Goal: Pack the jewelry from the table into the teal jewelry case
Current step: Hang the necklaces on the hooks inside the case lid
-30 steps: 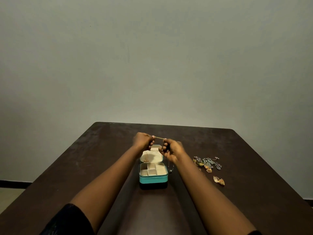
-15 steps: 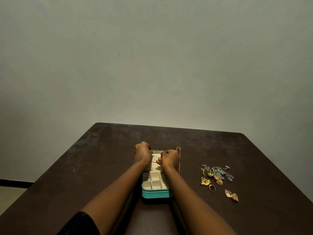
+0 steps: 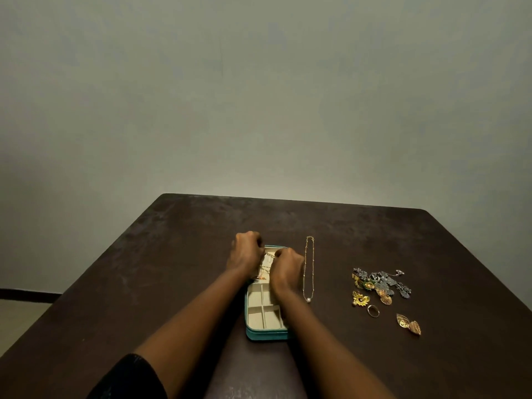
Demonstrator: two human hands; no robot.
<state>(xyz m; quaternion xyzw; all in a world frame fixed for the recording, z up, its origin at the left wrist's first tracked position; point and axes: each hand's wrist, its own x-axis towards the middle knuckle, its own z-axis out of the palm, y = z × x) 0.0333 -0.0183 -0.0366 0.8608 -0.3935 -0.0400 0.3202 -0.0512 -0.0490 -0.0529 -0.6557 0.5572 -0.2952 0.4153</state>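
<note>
The teal jewelry case [image 3: 266,334] lies open flat at the table's middle, with cream compartments in its near half. My left hand [image 3: 245,254] and my right hand [image 3: 288,266] hover over the far half, fingers curled, each pinching a thin gold chain [image 3: 269,256] that runs between them against the cream lid lining. A gold necklace with a pearl [image 3: 309,269] lies stretched out just right of the case. Further right are a cluster of silver and gold pieces [image 3: 380,283], a gold flower earring [image 3: 359,299], a ring [image 3: 373,311] and two gold leaf earrings [image 3: 408,323].
The dark brown table [image 3: 144,283] ends at a plain grey wall behind. Its left edge drops to a floor strip at the lower left. My forearms cross the near part of the table toward the case.
My hands came down from above the case to its far half, still holding the gold chain. The view tilted down, so the pearl necklace beside the case now shows.
</note>
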